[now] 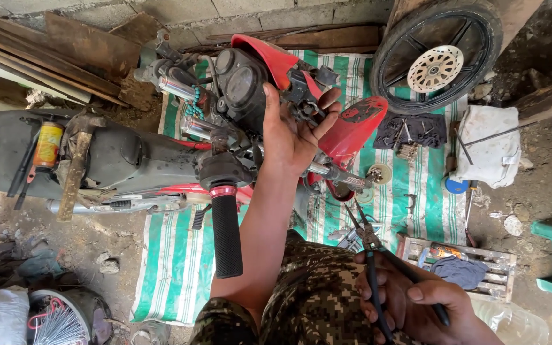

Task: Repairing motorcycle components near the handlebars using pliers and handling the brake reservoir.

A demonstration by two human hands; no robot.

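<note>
At the headlamp end of the motorcycle (161, 160), left-hand fingers (269, 102) lie spread over the instrument cluster (241, 83) and switch assy, steadying it, not clenched. Left hand (295, 137) is palm-up, forearm raised from the lap, passing beside the black handlebar grip (226, 236). Right-hand fingers (426, 294) are wrapped around the handles of the long-nose pliers (368, 239); right hand (410, 306) rests low on the camouflage-clad knee, tips pointing up toward the red fairing (352, 124).

Step, as judged: cockpit held, tool staged, not yet applied. Next move calls for lifting the pliers to the fitting under the left hand w/o shifting that hold.
</note>
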